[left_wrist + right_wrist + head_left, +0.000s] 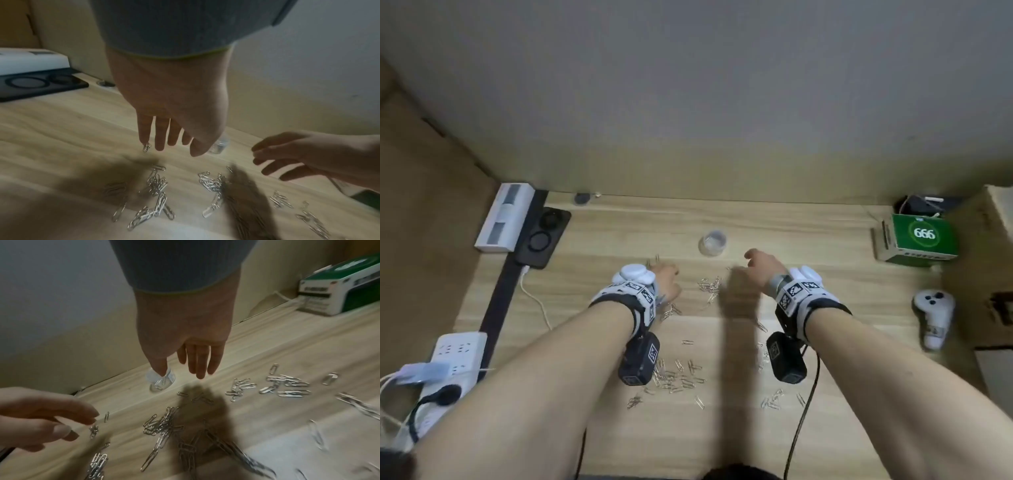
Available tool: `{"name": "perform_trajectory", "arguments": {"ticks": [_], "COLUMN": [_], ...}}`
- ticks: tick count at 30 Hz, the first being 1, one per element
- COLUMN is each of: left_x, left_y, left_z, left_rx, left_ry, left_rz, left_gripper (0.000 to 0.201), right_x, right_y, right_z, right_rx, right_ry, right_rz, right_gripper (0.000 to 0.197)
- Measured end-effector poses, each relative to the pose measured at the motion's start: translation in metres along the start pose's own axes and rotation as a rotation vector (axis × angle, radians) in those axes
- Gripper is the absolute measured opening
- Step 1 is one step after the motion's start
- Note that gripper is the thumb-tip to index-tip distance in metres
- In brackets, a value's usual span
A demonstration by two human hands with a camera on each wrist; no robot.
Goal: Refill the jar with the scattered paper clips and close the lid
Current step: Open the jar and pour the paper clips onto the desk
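A small clear jar [713, 242] stands upright at the back middle of the wooden desk [825, 240]; in the right wrist view the jar [160, 381] shows a few clips inside. I see no lid. Silver paper clips lie scattered in clusters [710, 286] [678, 375] [770, 402]. My left hand [669, 277] hovers left of the jar, fingers relaxed and straight [160, 142] over clips [156, 181], holding nothing. My right hand [753, 257] hovers just right of the jar, fingers extended [201, 369] and empty.
A green box [917, 240] sits at the back right, with a white controller [933, 317] in front of it. On the left are a black charging pad [544, 236], a white device [505, 216] and a power strip [453, 356]. A wall bounds the desk's back edge.
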State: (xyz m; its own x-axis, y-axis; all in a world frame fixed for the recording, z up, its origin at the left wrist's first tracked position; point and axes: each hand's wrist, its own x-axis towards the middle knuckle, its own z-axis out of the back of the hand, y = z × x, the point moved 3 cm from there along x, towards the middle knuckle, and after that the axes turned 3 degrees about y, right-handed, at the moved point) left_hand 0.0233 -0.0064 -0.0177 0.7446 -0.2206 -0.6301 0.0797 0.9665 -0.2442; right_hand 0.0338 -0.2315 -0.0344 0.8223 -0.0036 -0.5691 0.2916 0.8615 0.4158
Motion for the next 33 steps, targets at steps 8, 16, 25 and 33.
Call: {"name": "perform_trajectory", "arguments": {"ticks": [8,16,25,33], "left_x": [0.05,0.077,0.082,0.102], "left_y": [0.024,0.027,0.018,0.001], "left_z": [0.013,0.011,0.013,0.023], "left_rx": [-0.054,-0.06,-0.212,-0.18], "left_ry": [0.068,0.087,0.01,-0.095], "left_rz": [0.005,-0.077,-0.22,-0.321], "left_gripper": [0.051,0.055,0.077,0.05], "right_x": [0.075,0.092,0.081,0.078], "right_y": [0.039,0.047,0.034,0.013], "right_z": [0.0,-0.013,-0.029,-0.033], "right_rx": [0.028,0.008,0.446,0.463], "right_ry": [-0.033,-0.073,0.104,0.143], "right_rz": [0.099,0.104,0.113,0.151], "right_gripper": [0.092,0.059,0.067,0.073]}}
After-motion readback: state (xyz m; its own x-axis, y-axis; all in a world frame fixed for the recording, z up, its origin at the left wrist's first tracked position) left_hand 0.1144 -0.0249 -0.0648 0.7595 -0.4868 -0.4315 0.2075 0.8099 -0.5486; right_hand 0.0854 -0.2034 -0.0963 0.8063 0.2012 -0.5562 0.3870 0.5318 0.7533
